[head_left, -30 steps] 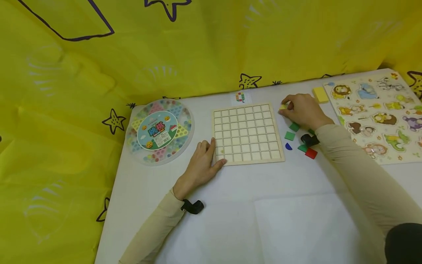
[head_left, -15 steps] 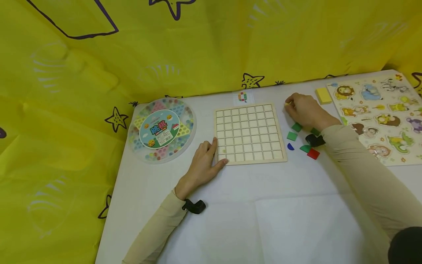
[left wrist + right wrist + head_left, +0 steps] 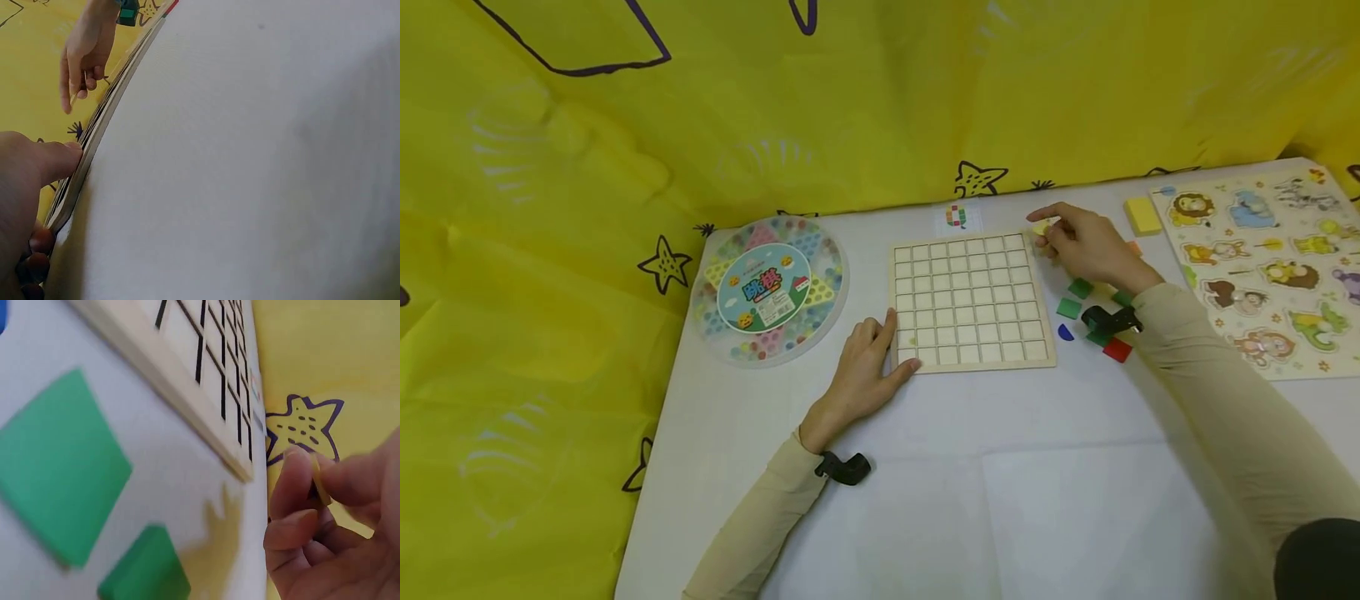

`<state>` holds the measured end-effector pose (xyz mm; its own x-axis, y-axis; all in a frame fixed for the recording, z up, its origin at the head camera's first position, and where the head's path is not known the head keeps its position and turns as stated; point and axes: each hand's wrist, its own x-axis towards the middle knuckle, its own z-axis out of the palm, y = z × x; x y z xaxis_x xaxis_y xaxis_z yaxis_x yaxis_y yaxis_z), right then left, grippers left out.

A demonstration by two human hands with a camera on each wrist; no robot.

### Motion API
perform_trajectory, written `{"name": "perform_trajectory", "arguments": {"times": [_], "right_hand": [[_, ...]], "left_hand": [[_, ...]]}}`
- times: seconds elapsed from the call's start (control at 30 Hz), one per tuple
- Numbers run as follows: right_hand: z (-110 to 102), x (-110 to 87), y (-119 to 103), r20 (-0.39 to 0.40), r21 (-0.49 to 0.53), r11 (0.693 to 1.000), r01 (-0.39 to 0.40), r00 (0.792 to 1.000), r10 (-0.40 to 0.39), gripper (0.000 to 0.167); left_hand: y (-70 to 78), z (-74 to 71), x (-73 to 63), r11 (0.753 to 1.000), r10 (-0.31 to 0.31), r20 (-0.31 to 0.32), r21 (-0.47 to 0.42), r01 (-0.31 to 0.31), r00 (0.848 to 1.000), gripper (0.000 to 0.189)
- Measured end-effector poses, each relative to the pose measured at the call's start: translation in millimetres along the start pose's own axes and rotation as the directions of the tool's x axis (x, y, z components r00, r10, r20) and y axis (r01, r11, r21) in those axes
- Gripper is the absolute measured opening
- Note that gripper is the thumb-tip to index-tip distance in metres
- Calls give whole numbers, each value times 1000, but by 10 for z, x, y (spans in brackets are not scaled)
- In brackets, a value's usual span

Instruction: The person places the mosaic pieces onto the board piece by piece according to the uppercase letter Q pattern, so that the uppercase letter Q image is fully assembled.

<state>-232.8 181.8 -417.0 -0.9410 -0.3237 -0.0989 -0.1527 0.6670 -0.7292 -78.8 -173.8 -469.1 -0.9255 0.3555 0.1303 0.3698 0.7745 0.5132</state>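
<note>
A pale wooden grid board (image 3: 969, 317) lies flat on the table, its squares bare. My left hand (image 3: 861, 379) grips its near left corner, thumb on the front edge and fingers along the left side. Just past the far right corner, my right hand (image 3: 1090, 246) pinches a small thin yellow piece (image 3: 320, 481) between thumb and fingertips, raised over the table in the right wrist view. Below that hand lie green pieces (image 3: 1069, 307), a blue half-round piece (image 3: 1065, 332) and a red piece (image 3: 1117, 350).
A small card (image 3: 956, 217) with a coloured block pattern lies behind the board. To the left is a round, clear game box (image 3: 765, 287). A yellow block (image 3: 1142, 216) and an animal puzzle board (image 3: 1221, 287) are at the right. Yellow cloth (image 3: 850, 100) hangs behind.
My right hand has shifted slightly, its index finger extending, and the yellow piece shows more clearly. An orange piece now shows behind that hand. My left hand stays at the board's corner.
</note>
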Motion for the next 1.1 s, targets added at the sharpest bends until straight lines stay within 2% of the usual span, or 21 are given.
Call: {"name": "perform_trajectory", "arguments": {"times": [0.27, 0.5, 0.73, 0.83, 0.97, 1.1], "right_hand": [[62, 43, -52, -22, 146, 982, -115, 993, 120, 37], [87, 73, -118, -46, 255, 938, -235, 966, 255, 42], [205, 84, -167, -76, 386, 902, -194, 968, 241, 39], [266, 99, -185, -54, 406, 893, -194, 971, 235, 38], [341, 120, -229, -16, 408, 891, -200, 974, 226, 36], [408, 130, -278, -49, 363, 915, -174, 977, 205, 37]], "left_hand": [[-22, 14, -1, 1000, -8, 5, -4, 8, 1000, 86], [-24, 14, 5, 1000, -15, 2, -9, 15, 1000, 86], [-44, 28, 4, 1000, -18, -8, -9, 18, 1000, 87], [-48, 30, 1, 1000, -20, -15, -15, 20, 1000, 86], [-43, 31, -6, 999, -25, -18, -24, 25, 1000, 86], [-40, 34, -6, 999, -34, -16, -37, 34, 999, 87]]}}
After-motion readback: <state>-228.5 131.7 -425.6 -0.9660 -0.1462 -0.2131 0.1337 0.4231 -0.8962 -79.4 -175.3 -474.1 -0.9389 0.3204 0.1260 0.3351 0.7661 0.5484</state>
